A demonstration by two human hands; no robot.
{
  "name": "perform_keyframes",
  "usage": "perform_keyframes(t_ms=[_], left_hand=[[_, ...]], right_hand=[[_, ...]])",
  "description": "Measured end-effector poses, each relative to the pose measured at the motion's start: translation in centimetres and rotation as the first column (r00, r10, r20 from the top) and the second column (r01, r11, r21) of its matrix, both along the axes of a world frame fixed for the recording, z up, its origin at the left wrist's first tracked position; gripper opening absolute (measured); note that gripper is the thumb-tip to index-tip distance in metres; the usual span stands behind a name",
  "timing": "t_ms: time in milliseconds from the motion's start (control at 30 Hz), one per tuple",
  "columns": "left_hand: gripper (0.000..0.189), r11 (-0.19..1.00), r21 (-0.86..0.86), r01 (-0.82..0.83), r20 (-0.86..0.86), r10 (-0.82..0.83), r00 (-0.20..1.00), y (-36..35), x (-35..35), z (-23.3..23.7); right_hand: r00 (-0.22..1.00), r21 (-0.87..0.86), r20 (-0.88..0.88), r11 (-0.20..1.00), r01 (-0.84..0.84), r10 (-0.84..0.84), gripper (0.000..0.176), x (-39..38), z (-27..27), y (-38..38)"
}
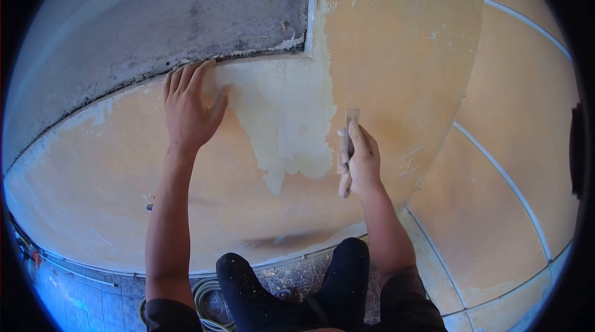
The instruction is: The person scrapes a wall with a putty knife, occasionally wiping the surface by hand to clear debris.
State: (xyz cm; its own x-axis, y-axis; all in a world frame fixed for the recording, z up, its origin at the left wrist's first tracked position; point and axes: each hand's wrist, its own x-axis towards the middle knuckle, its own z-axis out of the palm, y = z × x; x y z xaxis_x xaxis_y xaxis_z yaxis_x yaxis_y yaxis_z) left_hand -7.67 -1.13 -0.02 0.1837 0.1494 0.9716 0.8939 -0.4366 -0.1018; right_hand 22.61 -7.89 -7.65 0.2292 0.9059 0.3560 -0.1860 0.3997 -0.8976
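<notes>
Before me is a wall (403, 59), with a separate section (186, 16) at its upper left. My left hand (191, 112) rests on the wall, fingertips at that section's lower edge. A bare patch (288, 115) runs down from the section's corner, between my two hands. Right of the patch is my right hand (362, 161), a flat tool (352, 114) in its grip. Farther right, past the wall's edge, are panels (499, 152). Below, my knees (348, 264) are near the wall's foot; on the floor (127, 307), a coiled hose (204, 298) lies between my left forearm and left knee
</notes>
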Motion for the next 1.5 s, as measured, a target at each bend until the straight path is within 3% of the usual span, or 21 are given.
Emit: perform_keyframes(t_ms=[267, 367, 433, 700, 967, 1233, 1433, 1500], left_hand=[[0.045, 1.000, 0.027, 0.008, 0.012, -0.008, 1.000, 0.5, 0.0, -0.2], [0.044, 0.998, 0.052, 0.023, 0.013, -0.024, 1.000, 0.7, 0.0, -0.3], [0.042, 0.997, 0.073, 0.023, 0.022, -0.025, 0.999, 0.8, 0.1, -0.3], [0.039, 0.991, 0.136, 0.000, 0.016, -0.002, 1.000, 1.6, 0.2, -0.6], [0.039, 0.979, 0.203, -0.008, 0.023, 0.003, 1.000, 2.7, 0.4, -0.9], [0.036, 0.966, 0.253, -0.057, 0.026, 0.052, 0.998, 3.3, 0.4, -1.1], [0.035, 0.972, 0.226, -0.062, 0.044, 0.054, 0.998, 3.2, 0.4, -1.2], [0.035, 0.971, 0.227, -0.072, 0.054, 0.061, 0.997, 3.0, 0.6, -1.2]], right_hand=[[0.998, -0.049, -0.012, 0.997, -0.067, 0.066, 0.042, -0.7, 0.8, 3.8], [0.999, -0.084, 0.037, 0.996, 0.038, -0.035, 0.045, -0.3, 0.1, 5.4], [0.994, -0.019, -0.038, 0.994, 0.106, -0.106, 0.046, 0.3, -1.2, 6.6], [0.979, -0.119, -0.136, 0.984, 0.134, -0.150, 0.047, 0.4, -5.3, 7.1], [0.984, -0.077, -0.110, 0.988, 0.132, -0.140, 0.047, 0.0, -4.6, 7.4], [0.975, -0.141, -0.120, 0.975, 0.170, -0.188, 0.046, -0.7, -1.8, 6.7], [0.978, -0.178, -0.139, 0.976, 0.129, -0.155, 0.044, -0.3, -3.2, 7.0], [0.980, -0.136, -0.132, 0.982, 0.129, -0.147, 0.044, 0.0, -1.4, 7.1]])
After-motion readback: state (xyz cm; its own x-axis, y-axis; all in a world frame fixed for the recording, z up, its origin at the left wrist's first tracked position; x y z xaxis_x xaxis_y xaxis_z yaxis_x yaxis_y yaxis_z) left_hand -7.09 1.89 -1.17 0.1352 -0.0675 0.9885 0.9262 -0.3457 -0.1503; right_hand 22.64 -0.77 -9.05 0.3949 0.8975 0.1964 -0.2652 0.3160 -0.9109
